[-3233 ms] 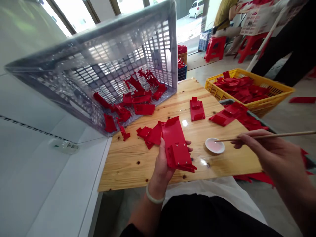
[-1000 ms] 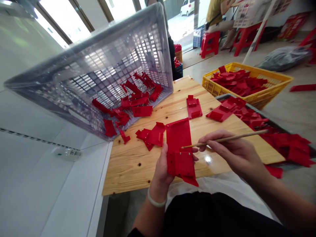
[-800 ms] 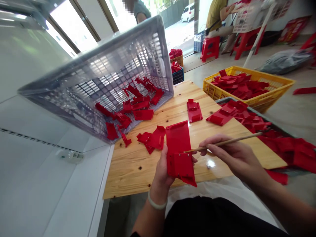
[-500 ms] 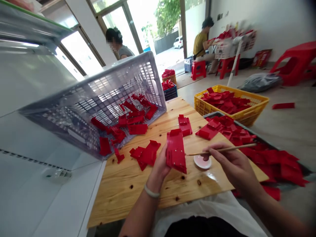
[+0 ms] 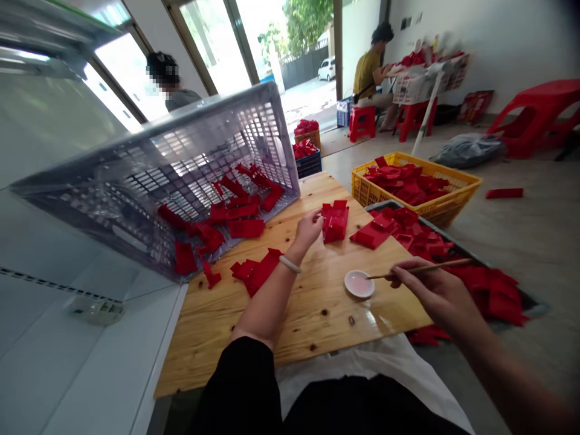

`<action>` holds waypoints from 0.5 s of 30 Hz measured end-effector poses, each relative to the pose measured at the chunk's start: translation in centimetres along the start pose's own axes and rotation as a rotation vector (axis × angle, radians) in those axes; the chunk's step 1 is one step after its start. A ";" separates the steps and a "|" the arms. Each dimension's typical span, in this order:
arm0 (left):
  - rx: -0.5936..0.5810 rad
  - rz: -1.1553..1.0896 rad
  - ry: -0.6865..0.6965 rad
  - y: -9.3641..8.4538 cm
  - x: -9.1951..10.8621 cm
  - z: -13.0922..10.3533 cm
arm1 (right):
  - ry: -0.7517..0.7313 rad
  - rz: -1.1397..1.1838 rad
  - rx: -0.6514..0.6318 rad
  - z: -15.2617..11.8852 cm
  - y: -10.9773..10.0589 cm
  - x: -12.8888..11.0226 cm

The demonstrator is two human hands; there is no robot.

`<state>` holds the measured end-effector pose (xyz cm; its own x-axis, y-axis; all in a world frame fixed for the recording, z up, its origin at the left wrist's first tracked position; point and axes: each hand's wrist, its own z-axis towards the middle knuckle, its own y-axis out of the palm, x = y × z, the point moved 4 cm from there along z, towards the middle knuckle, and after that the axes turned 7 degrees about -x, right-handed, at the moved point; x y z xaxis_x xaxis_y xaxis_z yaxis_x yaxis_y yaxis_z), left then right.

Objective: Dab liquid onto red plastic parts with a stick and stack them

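Observation:
On the board's far side, my left hand (image 5: 310, 228) has its fingers bent at the left edge of a red folded piece (image 5: 334, 225), which lies over another red piece. Its grip is partly hidden, but the fingers look closed on that edge. My right hand (image 5: 419, 281) pinches a thin wooden brush (image 5: 437, 266) like a pen. The brush's tip reaches into a small white dish (image 5: 359, 284) of pale pink liquid; its bristles are too small to make out. Left of my forearm lie several red pieces (image 5: 256, 272) in a loose heap.
A grey plastic-lined crate (image 5: 276, 115) lies tilted on the wooden board (image 5: 272, 338), with red pieces inside. A yellow crate (image 5: 457, 181) and a dark bin (image 5: 537, 311), both full of red pieces, stand at the right. Two people sit farther back, near red stools (image 5: 362, 124).
My left hand has carried the red folded piece forward onto another one on the board. My right hand has moved the brush from that piece to the dish. The view has shifted slightly.

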<state>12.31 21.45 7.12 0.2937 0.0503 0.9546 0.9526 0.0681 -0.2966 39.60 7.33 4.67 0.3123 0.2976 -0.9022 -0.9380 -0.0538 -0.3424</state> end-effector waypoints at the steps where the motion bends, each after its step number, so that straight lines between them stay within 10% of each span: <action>1: 0.008 0.045 0.011 -1.3 -0.5 -1.1 | -0.002 -0.049 -0.033 0.2 0.3 0.3; 10: 0.199 0.263 -0.002 -15.8 -6.5 -13.5 | 0.003 -0.245 -0.173 0.9 2.8 3.0; 15: 0.311 0.221 -0.043 -18.6 -8.6 -17.9 | 0.018 -0.300 -0.139 0.8 2.6 3.5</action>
<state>-6.54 1.96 4.89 0.4795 0.1387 0.8665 0.7951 0.3493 -0.4958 38.12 9.01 0.81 0.5753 0.3027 -0.7599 -0.7748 -0.0962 -0.6249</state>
